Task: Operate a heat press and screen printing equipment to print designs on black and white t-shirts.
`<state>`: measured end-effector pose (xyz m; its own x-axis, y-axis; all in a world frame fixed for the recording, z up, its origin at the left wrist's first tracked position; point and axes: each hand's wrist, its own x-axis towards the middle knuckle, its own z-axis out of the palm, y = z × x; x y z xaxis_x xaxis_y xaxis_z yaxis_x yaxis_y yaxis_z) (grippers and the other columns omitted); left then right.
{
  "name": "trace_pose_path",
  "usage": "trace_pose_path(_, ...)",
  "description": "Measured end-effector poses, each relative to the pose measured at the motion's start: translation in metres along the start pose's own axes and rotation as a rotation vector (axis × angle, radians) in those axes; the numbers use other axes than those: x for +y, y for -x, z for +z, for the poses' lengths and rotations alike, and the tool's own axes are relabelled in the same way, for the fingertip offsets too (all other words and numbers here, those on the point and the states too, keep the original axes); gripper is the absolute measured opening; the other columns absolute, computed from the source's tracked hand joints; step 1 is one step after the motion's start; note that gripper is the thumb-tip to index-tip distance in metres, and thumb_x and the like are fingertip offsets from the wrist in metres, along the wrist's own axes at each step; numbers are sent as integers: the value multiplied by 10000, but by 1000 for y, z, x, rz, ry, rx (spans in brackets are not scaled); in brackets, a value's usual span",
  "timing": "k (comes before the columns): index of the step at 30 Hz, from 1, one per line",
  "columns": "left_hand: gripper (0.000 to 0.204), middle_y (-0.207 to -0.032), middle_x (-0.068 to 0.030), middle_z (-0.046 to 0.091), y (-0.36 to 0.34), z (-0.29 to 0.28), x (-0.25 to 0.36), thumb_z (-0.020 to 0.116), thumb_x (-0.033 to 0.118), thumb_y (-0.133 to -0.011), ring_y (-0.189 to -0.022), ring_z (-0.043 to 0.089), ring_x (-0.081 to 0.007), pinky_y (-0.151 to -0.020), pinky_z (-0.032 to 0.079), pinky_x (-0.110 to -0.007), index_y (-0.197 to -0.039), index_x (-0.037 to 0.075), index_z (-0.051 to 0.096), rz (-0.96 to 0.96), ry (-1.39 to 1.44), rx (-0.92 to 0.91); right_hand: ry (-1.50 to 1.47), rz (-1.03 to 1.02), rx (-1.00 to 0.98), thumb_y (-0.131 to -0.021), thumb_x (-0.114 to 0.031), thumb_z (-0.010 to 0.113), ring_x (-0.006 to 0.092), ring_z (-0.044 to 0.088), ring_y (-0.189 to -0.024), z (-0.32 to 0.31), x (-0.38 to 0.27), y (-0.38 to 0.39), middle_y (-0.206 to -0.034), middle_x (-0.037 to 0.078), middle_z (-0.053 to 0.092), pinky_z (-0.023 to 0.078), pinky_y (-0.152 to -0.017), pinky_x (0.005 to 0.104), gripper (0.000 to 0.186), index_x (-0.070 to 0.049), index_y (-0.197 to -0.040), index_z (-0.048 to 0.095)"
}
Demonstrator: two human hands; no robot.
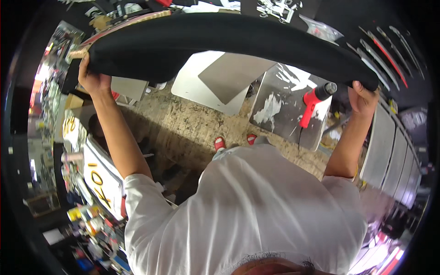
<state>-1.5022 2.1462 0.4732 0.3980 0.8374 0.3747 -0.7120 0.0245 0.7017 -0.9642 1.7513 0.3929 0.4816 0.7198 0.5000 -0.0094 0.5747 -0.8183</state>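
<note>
A long, curved black piece [229, 36] with a soft-looking matte surface spans the upper part of the head view, held up in front of me at its two ends. My left hand [94, 78] grips its left end, thumb raised along the edge. At the opposite end, my right hand [364, 96] has its fingers wrapped on the tip. Below the piece, nearer the right hand, a red-and-black heat gun [310, 103] lies with its cord on a dark board [270, 96] marked with white patches. White and taupe panels [229, 75] lie left of it, partly hidden.
My red sandals [220, 142] stand on a stained floor [178, 123]. At left are painted white signs [98, 183] and cluttered shelves [80, 215]. Long strips [389, 52] lie at upper right, and grey slatted panels [380, 156] run down the right side. Scraps [275, 9] lie beyond the black piece.
</note>
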Motion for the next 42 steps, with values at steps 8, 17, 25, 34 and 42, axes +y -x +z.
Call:
trace_pose_path(8,147,-878,-54,664,142,-213,-149,683,38,-708,-916,618,-191,-897,452,-334,-854,34,672,-480,-337,557,866,942,207,-593,-164,817,188,608,-844,62,101,187,-927,105,665,474,-775,327,447,20,-961,645)
trace_pose_path(17,626,-1320,-119,489,272,-301,-251,604,303,-895,-1135,522,-257,-927,440,-376,-1406,20,380,-1250,-563,568,637,1410,313,-813,-139,651,133,631,-732,94,223,364,-864,36,692,498,-639,314,303,-46,-1100,680)
trace_pose_path(25,707,-1400,-262,381,164,-218,-297,705,311,-795,-1293,361,-409,-1056,304,-497,-1362,11,406,-327,-1677,243,1004,912,235,-801,-156,642,252,669,-778,102,257,260,-846,129,692,514,-727,328,170,-39,-918,683)
trace_pose_path(34,752,-1526,-219,221,192,-143,-357,625,475,-834,-1399,187,-428,-1120,170,-554,-1440,111,367,-403,-1762,-506,1267,437,-213,-826,-295,655,380,321,-1351,169,314,165,-1440,200,382,294,-1099,466,556,-121,-1329,495)
trace_pose_path(42,849,-1552,-170,184,192,-156,-347,577,570,-838,-1425,145,-393,-1114,142,-592,-1483,108,272,-487,-1930,-262,1615,563,-296,-878,-538,525,364,149,-1431,93,321,162,-1558,71,209,166,-1121,571,773,-135,-1484,268)
